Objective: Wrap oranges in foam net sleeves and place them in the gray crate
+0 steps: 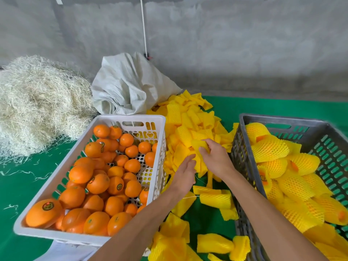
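A white crate (66,162) on the left holds several bare oranges (98,183). On the right, the gray crate (244,140) contains several oranges wrapped in yellow foam net sleeves (269,149). Between the crates lies a heap of loose yellow foam sleeves (188,121). My right hand (216,157) pinches one flat yellow foam sleeve (199,147) from the heap. Beside it, my left hand (184,176) reaches toward the same sleeve with straight fingers that hold nothing.
A green mat (22,189) covers the surface. A pile of pale straw (39,104) sits at the back left and a crumpled white woven sack (130,85) behind the white crate. A concrete wall (226,44) rises behind. More sleeves (214,243) lie near the front edge.
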`<act>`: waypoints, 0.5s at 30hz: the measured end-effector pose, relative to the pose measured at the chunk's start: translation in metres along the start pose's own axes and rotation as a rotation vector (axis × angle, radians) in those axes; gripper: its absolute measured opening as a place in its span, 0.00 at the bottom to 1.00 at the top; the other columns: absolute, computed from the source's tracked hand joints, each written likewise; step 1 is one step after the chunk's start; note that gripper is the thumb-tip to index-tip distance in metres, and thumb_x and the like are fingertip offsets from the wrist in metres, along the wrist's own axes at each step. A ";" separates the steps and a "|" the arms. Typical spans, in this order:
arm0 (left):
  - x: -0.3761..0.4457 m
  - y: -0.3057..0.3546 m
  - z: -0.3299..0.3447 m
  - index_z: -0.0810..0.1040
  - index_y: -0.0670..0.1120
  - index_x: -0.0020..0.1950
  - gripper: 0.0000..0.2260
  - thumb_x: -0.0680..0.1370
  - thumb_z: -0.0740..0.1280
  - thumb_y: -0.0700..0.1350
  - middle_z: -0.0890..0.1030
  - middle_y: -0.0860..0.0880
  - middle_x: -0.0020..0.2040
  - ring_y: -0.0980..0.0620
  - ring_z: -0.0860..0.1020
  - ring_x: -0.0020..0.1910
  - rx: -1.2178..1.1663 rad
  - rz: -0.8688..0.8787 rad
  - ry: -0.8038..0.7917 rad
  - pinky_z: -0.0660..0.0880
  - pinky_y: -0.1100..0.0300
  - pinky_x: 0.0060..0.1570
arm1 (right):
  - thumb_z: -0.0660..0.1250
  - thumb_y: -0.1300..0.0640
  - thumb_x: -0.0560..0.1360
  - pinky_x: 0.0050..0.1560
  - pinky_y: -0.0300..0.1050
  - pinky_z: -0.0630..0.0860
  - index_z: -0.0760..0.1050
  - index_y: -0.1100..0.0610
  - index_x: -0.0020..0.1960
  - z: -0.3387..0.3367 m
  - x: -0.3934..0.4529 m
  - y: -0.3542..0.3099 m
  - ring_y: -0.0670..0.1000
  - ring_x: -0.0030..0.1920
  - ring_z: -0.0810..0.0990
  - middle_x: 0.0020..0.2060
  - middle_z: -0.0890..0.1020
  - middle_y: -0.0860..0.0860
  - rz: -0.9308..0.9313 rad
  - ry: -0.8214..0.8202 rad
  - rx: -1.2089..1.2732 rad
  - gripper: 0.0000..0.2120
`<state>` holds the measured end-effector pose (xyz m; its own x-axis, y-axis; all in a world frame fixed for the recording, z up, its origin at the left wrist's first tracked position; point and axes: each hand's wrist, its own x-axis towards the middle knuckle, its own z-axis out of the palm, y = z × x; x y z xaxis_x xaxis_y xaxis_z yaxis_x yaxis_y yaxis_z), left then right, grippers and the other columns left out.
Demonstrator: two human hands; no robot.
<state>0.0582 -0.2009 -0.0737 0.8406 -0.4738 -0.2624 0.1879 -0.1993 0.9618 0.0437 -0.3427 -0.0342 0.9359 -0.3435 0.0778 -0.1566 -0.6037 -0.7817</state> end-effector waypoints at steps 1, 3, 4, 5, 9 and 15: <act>0.002 0.006 -0.002 0.72 0.54 0.76 0.20 0.87 0.53 0.58 0.77 0.51 0.68 0.48 0.78 0.65 -0.106 -0.015 0.035 0.81 0.50 0.58 | 0.64 0.53 0.83 0.56 0.52 0.78 0.78 0.54 0.65 0.000 -0.002 -0.002 0.52 0.52 0.81 0.53 0.83 0.51 -0.031 0.001 0.005 0.12; 0.006 0.013 -0.008 0.78 0.48 0.69 0.21 0.85 0.58 0.60 0.83 0.45 0.62 0.44 0.83 0.59 -0.405 -0.097 0.052 0.84 0.48 0.51 | 0.67 0.53 0.82 0.56 0.45 0.77 0.80 0.51 0.65 0.003 -0.006 -0.006 0.50 0.56 0.80 0.56 0.82 0.48 -0.069 -0.032 0.014 0.12; 0.006 0.015 -0.011 0.80 0.46 0.66 0.21 0.84 0.60 0.60 0.85 0.43 0.58 0.42 0.84 0.57 -0.522 -0.119 0.051 0.84 0.47 0.50 | 0.68 0.52 0.81 0.56 0.44 0.76 0.80 0.50 0.64 0.006 -0.007 -0.008 0.48 0.58 0.79 0.57 0.81 0.46 -0.086 -0.046 -0.008 0.13; 0.005 0.016 -0.013 0.81 0.45 0.63 0.21 0.84 0.63 0.59 0.86 0.42 0.55 0.42 0.85 0.55 -0.592 -0.112 0.052 0.84 0.47 0.50 | 0.69 0.51 0.80 0.58 0.44 0.76 0.80 0.49 0.64 0.009 -0.008 -0.009 0.47 0.59 0.78 0.58 0.80 0.45 -0.099 -0.057 -0.038 0.13; 0.007 0.011 -0.017 0.82 0.40 0.63 0.14 0.83 0.67 0.49 0.85 0.41 0.52 0.43 0.85 0.56 -0.670 -0.105 0.130 0.83 0.48 0.54 | 0.71 0.45 0.77 0.61 0.48 0.77 0.78 0.46 0.66 0.013 -0.014 -0.014 0.45 0.61 0.76 0.61 0.78 0.43 -0.074 -0.104 -0.059 0.19; 0.008 0.009 -0.024 0.80 0.40 0.66 0.13 0.82 0.69 0.43 0.84 0.41 0.61 0.43 0.82 0.62 -0.775 -0.139 0.089 0.82 0.52 0.56 | 0.72 0.43 0.76 0.60 0.47 0.80 0.79 0.50 0.64 0.016 -0.010 -0.016 0.45 0.60 0.80 0.59 0.83 0.43 0.079 -0.078 0.118 0.20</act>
<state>0.0786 -0.1855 -0.0648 0.8147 -0.4117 -0.4083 0.5669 0.4179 0.7099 0.0415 -0.3178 -0.0330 0.9447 -0.3265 -0.0313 -0.1966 -0.4872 -0.8509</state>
